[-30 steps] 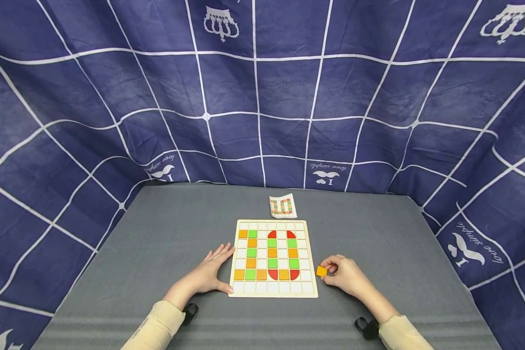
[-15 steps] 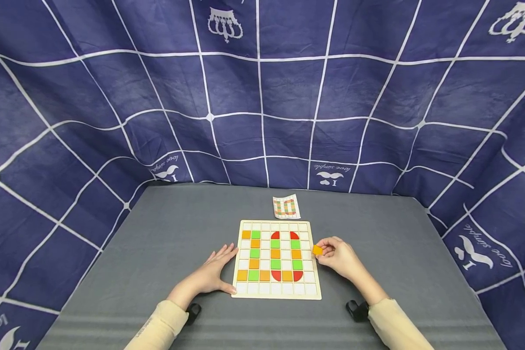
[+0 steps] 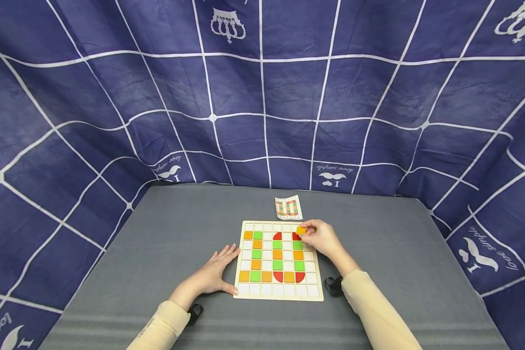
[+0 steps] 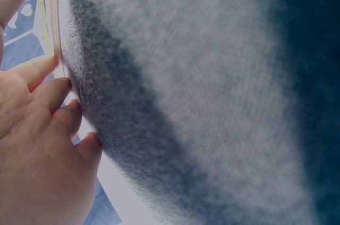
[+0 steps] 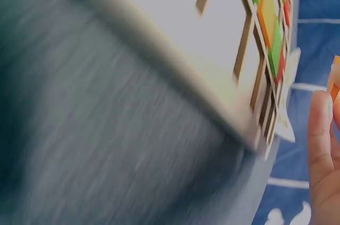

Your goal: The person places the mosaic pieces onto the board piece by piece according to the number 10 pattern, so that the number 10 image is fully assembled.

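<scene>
In the head view, a cream grid board point(image 3: 278, 299) lies on the table with orange and green square tiles and red quarter-round tiles set in its cells. My right hand point(image 3: 323, 239) pinches an orange square tile point(image 3: 301, 230) between thumb and fingers, over the board's far right part beside a red tile. That hand hides some cells there. At the board's left edge my left hand point(image 3: 211, 276) rests with fingers spread, thumb near the front corner. The left wrist view shows the left hand's fingers point(image 4: 56, 94) extended. Only a sliver of the pinched tile shows in the right wrist view.
A small paper card point(image 3: 288, 207) printed with a coloured grid pattern lies just behind the board. The grey table point(image 3: 192, 209) ends at a blue curtain point(image 3: 288, 136) with white lines, which also hangs at both sides.
My right hand has carried the orange tile from beside the board's right edge, away from me and leftward, to over its far right part. The left hand stays at the board's left edge.
</scene>
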`<state>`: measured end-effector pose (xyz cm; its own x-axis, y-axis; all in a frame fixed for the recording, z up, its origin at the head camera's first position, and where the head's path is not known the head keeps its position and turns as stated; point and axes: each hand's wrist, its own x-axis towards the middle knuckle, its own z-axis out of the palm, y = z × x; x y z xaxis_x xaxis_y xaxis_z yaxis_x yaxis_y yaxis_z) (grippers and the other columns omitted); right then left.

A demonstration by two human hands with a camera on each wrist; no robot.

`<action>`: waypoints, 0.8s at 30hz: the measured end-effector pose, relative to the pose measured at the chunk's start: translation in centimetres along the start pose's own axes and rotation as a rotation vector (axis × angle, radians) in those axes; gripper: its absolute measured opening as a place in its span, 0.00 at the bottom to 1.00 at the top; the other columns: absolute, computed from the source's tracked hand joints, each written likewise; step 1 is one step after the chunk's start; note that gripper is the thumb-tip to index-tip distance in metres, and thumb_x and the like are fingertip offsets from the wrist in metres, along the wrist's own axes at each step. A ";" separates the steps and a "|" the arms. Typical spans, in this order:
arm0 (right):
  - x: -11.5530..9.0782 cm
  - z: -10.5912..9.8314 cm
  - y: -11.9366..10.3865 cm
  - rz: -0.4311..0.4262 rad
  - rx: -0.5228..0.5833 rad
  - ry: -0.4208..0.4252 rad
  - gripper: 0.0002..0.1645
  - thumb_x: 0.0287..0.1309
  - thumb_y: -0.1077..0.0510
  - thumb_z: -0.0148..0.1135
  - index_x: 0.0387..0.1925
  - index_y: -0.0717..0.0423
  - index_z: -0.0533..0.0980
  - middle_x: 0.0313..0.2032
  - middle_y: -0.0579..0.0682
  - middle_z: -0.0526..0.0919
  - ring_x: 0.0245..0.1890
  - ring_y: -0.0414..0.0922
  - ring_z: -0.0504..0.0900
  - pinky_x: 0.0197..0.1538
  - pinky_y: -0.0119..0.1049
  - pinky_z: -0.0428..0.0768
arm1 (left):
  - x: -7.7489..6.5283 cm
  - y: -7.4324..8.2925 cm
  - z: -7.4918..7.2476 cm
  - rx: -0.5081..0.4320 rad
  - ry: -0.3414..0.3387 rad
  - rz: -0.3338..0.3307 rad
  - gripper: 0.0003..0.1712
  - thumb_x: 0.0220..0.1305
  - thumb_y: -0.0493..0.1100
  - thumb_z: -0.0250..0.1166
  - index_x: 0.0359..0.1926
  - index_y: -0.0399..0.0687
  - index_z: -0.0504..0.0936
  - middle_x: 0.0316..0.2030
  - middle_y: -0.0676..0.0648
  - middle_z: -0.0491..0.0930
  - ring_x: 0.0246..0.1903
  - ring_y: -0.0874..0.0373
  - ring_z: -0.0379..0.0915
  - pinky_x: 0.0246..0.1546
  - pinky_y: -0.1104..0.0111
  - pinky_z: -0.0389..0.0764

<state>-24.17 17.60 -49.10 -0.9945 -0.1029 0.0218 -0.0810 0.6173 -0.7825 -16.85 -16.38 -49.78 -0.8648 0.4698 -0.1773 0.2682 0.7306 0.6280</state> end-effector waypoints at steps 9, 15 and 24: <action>1.2 2.3 -0.9 -0.074 -0.127 -0.075 0.12 0.49 0.65 0.72 0.38 0.58 0.83 0.30 0.48 0.78 0.27 0.39 0.74 0.31 0.29 0.74 | 0.0 0.2 0.4 0.001 0.004 -0.007 0.67 0.36 0.51 0.83 0.75 0.37 0.57 0.76 0.35 0.51 0.76 0.37 0.41 0.74 0.39 0.43; 1.5 2.4 -0.8 -0.120 -0.170 -0.082 0.11 0.49 0.66 0.72 0.37 0.59 0.83 0.29 0.48 0.75 0.27 0.39 0.72 0.32 0.30 0.72 | 0.0 0.4 0.2 -0.011 0.003 -0.006 0.67 0.36 0.50 0.83 0.75 0.36 0.57 0.76 0.35 0.50 0.76 0.37 0.40 0.74 0.39 0.42; 2.0 3.0 -0.9 -0.178 -0.208 -0.090 0.10 0.49 0.65 0.73 0.37 0.55 0.85 0.32 0.45 0.80 0.30 0.37 0.74 0.35 0.28 0.74 | -0.1 0.2 -0.1 -0.013 0.010 -0.005 0.67 0.36 0.49 0.84 0.75 0.36 0.57 0.76 0.35 0.50 0.76 0.36 0.40 0.74 0.39 0.42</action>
<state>-25.88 14.45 -50.22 -0.9542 -0.2871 0.0842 -0.2747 0.7292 -0.6267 -16.75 -16.33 -49.56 -0.8706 0.4606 -0.1728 0.2580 0.7266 0.6368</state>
